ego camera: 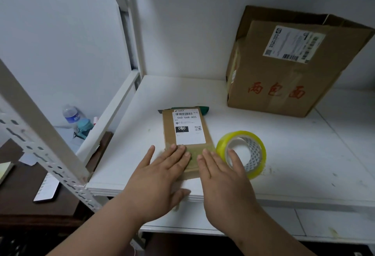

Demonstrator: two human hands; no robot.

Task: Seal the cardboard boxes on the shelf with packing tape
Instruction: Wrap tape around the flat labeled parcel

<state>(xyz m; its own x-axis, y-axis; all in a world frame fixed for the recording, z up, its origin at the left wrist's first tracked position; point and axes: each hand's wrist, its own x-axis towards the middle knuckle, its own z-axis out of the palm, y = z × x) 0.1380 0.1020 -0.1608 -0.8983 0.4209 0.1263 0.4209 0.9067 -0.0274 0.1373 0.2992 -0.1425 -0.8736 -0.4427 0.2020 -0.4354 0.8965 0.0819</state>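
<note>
A small flat cardboard box [187, 134] with a white shipping label lies near the front edge of the white shelf [304, 154]. My left hand [160, 174] lies flat on its near end, fingers straight and pressing on a strip of tape there. My right hand [223, 178] is also flat with straight fingers at the box's near right corner, beside a roll of yellowish clear packing tape [242, 153] standing just to the right. A large cardboard box [290, 69] with red characters and a label stands at the back right, its top flaps partly raised.
White metal shelf posts [40, 134] rise on the left. Beyond them a lower dark desk [30, 194] holds a water bottle [71, 113], a teal object, a phone and papers. A green item [204, 110] pokes out behind the small box.
</note>
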